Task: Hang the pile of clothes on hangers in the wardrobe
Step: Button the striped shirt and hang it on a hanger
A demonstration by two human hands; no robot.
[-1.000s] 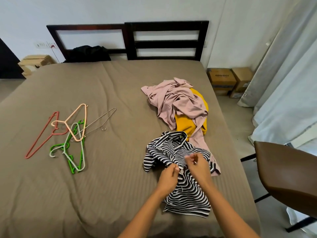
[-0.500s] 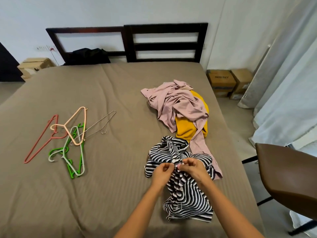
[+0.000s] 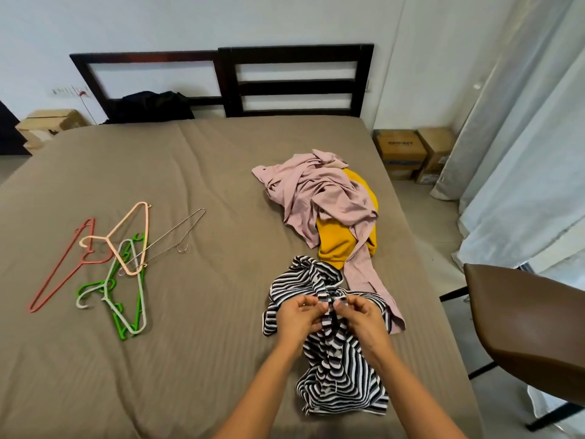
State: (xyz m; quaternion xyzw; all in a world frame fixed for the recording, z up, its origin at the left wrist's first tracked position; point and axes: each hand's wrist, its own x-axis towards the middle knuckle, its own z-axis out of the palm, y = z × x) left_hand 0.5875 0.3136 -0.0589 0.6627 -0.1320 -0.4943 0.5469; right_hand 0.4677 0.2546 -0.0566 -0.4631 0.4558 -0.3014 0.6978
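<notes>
Hands meet over the striped garment [image 3: 338,369] on the bed [image 3: 190,185]. The left hand [image 3: 297,318] and the right hand [image 3: 362,316] each pinch a fold of its cloth, fingers curled tight, almost touching each other.

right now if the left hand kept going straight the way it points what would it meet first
The left hand pinches the striped top, so that fold comes first; just past it, likely the right hand, close opposite.

The pink shirt [image 3: 319,198] covers much of the yellow garment [image 3: 336,245].
</notes>
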